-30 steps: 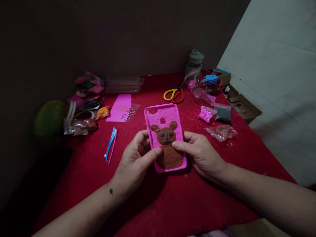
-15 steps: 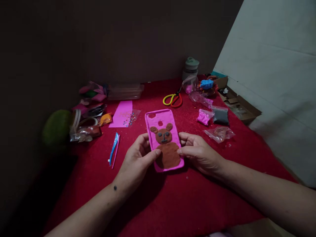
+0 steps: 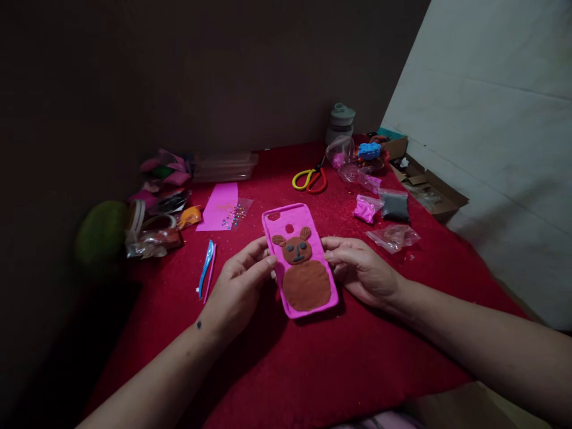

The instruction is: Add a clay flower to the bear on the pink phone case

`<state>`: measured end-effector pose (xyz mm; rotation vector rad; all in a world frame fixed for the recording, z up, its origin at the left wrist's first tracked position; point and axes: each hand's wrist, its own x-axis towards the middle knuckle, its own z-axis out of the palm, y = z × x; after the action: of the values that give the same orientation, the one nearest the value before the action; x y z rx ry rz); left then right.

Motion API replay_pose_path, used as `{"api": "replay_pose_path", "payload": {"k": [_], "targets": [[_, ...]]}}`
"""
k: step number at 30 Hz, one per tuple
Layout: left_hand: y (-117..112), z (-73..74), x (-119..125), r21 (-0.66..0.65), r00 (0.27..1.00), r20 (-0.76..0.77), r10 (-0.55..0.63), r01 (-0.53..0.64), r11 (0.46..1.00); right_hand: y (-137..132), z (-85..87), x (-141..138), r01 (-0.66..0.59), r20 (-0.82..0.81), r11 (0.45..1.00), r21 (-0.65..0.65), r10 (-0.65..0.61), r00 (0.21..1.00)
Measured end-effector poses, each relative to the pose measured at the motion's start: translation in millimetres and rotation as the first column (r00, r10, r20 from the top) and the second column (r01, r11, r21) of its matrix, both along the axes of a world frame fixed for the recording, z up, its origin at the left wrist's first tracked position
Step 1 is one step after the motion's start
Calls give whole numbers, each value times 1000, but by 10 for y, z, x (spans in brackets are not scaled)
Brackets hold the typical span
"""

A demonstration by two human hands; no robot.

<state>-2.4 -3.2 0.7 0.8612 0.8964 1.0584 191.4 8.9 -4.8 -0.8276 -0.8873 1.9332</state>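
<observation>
A pink clay-covered phone case (image 3: 298, 260) with a brown bear figure on it is held over the red table (image 3: 313, 357). My left hand (image 3: 239, 286) grips its left edge, thumb and fingers pinching near the bear's head. On the other side, my right hand (image 3: 360, 271) holds the right edge with fingers curled under it. The whole brown bear body shows, uncovered by thumbs.
Blue and pink sculpting tools (image 3: 205, 269) lie left of the case. Pink paper with gems (image 3: 222, 206), yellow-red scissors (image 3: 309, 179), several bags of clay (image 3: 378, 208), a grey jar (image 3: 340, 122), a cardboard box (image 3: 424, 185) and a pile of packets (image 3: 156, 202) ring the table's far side.
Both thumbs slid off the bear's body to the case's edges. The case shifted slightly toward me and now shows the full brown belly.
</observation>
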Motion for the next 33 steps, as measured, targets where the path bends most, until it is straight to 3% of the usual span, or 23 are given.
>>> {"api": "replay_pose_path", "payload": {"k": [7, 16, 25, 33], "targets": [[61, -10, -34, -24, 999, 25, -31, 31, 999, 8, -34, 3, 17, -4, 1000, -1, -17, 1000], [122, -43, -27, -8, 999, -33, 39, -39, 999, 11, -30, 8, 41, 65, 997, 64, -45, 997], [123, -145, -86, 99, 967, -166, 195, -180, 979, 81, -70, 11, 110, 226, 954, 278, -176, 958], [177, -126, -96, 70, 979, -88, 185, -179, 981, 134, -108, 64, 221, 299, 935, 279, -304, 905]]}}
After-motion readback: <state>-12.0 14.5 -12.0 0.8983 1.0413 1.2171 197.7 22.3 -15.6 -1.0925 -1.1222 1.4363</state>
